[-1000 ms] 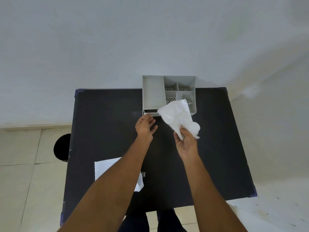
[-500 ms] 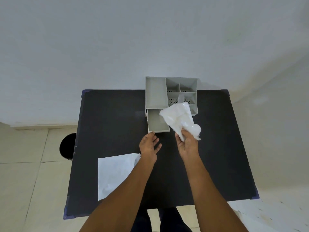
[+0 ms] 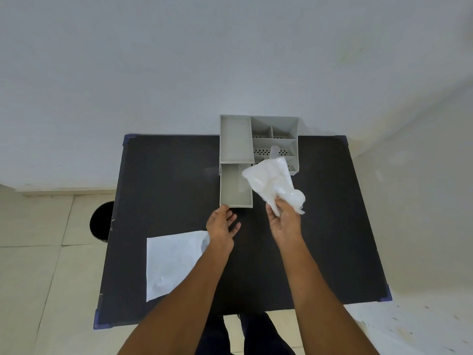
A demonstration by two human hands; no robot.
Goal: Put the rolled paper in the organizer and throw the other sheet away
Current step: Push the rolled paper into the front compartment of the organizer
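The right hand (image 3: pixel 284 221) is closed around the lower end of a loosely rolled, crumpled white paper (image 3: pixel 271 183), pinching it between thumb and fingers. The paper fans upward from the grip and hangs above the bench (image 3: pixel 166 180), its top edge overlapping the near right corner of the organizer (image 3: pixel 258 142) in the view; whether it touches the organizer cannot be told. The left hand (image 3: pixel 222 226) is open and empty, fingers loosely spread, with the fingertips just at the near end of the drawer (image 3: pixel 234 188).

One grey organizer stands at the far edge of the bench against the wall (image 3: pixel 179 73). It has one long tray on its left side and four smaller compartments visible on the right, some with perforated floors. Its single drawer is pulled out toward the person and looks empty. A small pale item stands upright in one of the right compartments, too unclear to identify.

Two papers show in all: the rolled one in the right hand, and one flat sheet (image 3: pixel 171 262) lying on the near left part of the bench, partly covered by the left forearm. One dark round bin (image 3: pixel 102 221) sits on the tiled floor (image 3: pixel 38 278) just beside the bench's left edge.
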